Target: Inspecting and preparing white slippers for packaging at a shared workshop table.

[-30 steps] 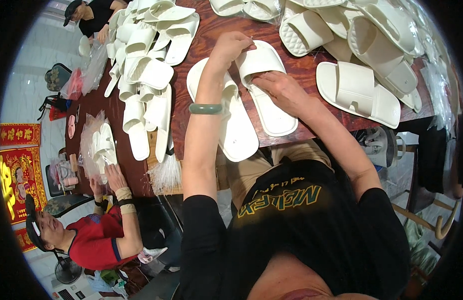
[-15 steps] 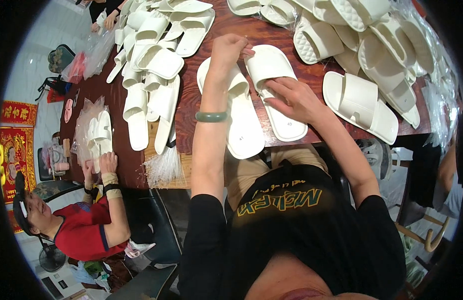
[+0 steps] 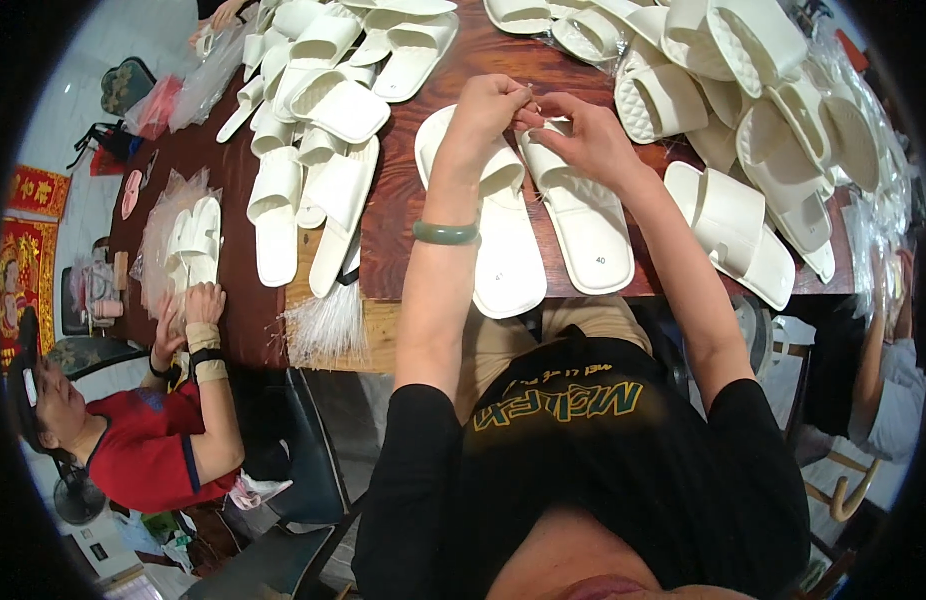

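Two cream slippers lie side by side before me, toes pointing away: the left slipper [image 3: 508, 255] and the right slipper [image 3: 591, 235]. My left hand [image 3: 486, 118], below a green bangle [image 3: 445, 233], hovers over the toe end of the left one with fingers pinched together. Close against it, my right hand [image 3: 591, 138] also pinches, above the right slipper's strap. Whatever sits between the fingertips is too small to make out. A thin clear strand seems to show between the slippers. My hands partly hide both straps.
Cream slippers are heaped at the right [image 3: 773, 140] and left [image 3: 323, 110] of the wooden table [image 3: 423, 270]. A bundle of clear plastic strands [image 3: 328, 325] hangs at its edge. At left, a co-worker in red [image 3: 158, 440] handles slippers on plastic wrap.
My right hand has come out from the right slipper's strap and moved up to meet my left hand. The view has shifted slightly.
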A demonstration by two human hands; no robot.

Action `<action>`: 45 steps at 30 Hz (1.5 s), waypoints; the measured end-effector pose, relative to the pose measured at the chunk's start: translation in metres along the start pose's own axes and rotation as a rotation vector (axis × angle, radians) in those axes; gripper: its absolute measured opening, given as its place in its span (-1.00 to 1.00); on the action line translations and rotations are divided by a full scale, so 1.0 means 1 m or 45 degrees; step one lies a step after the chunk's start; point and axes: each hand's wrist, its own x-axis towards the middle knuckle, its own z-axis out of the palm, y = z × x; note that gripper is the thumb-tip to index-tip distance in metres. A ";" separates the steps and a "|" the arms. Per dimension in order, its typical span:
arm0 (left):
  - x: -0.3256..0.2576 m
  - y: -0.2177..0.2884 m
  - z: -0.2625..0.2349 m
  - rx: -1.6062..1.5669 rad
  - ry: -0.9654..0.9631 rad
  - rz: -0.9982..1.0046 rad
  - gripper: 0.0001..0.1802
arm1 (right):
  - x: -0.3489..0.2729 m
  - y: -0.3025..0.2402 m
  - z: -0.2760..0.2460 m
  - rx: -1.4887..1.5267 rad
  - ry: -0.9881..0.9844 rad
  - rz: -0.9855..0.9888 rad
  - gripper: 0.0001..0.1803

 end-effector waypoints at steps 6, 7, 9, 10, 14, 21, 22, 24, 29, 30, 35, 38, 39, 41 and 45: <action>-0.003 0.001 -0.001 -0.104 0.014 0.070 -0.86 | 0.015 0.018 0.010 0.409 -0.109 0.239 -0.68; -0.004 0.000 -0.001 -0.104 0.014 0.064 -0.86 | 0.016 0.020 0.010 0.517 -0.147 0.377 -0.69; -0.006 0.000 -0.001 -0.172 0.032 0.086 -0.85 | 0.022 0.023 0.009 0.499 -0.131 0.333 -0.71; -0.007 0.000 -0.002 -0.155 0.030 0.098 -0.85 | 0.025 0.024 0.008 0.532 -0.165 0.347 -0.72; -0.012 0.003 -0.003 -0.136 0.064 0.146 -0.84 | 0.026 0.023 0.009 0.835 -0.196 0.379 -0.78; -0.013 0.004 0.004 -0.138 0.060 0.198 -0.82 | 0.015 0.019 0.007 1.157 0.095 0.436 -0.76; -0.013 0.004 0.004 -0.069 0.079 0.207 -0.80 | 0.015 0.020 0.007 1.276 0.229 0.505 -0.73; -0.012 0.003 0.003 -0.072 0.068 0.213 -0.81 | 0.016 0.022 0.007 1.304 0.261 0.409 -0.71; -0.010 0.002 0.002 -0.114 0.045 0.211 -0.82 | 0.016 0.026 0.014 1.212 0.142 0.299 -0.71; -0.010 0.002 0.003 -0.119 0.018 0.241 -0.82 | 0.015 0.026 0.016 1.135 0.163 0.309 -0.77; -0.012 0.004 0.006 -0.030 -0.002 0.252 -0.82 | 0.012 0.025 0.023 0.798 0.348 0.166 -0.83; -0.012 0.005 0.006 0.006 -0.018 0.266 -0.81 | 0.010 0.024 0.023 0.603 0.400 0.095 -0.82; -0.012 0.005 0.006 0.007 -0.022 0.265 -0.81 | 0.010 0.023 0.023 0.588 0.405 0.118 -0.82; -0.012 0.005 0.007 0.068 -0.005 0.289 -0.81 | 0.010 0.022 0.022 0.572 0.413 0.142 -0.82; -0.014 0.006 0.009 0.087 0.017 0.274 -0.80 | 0.010 0.020 0.021 0.522 0.419 0.107 -0.83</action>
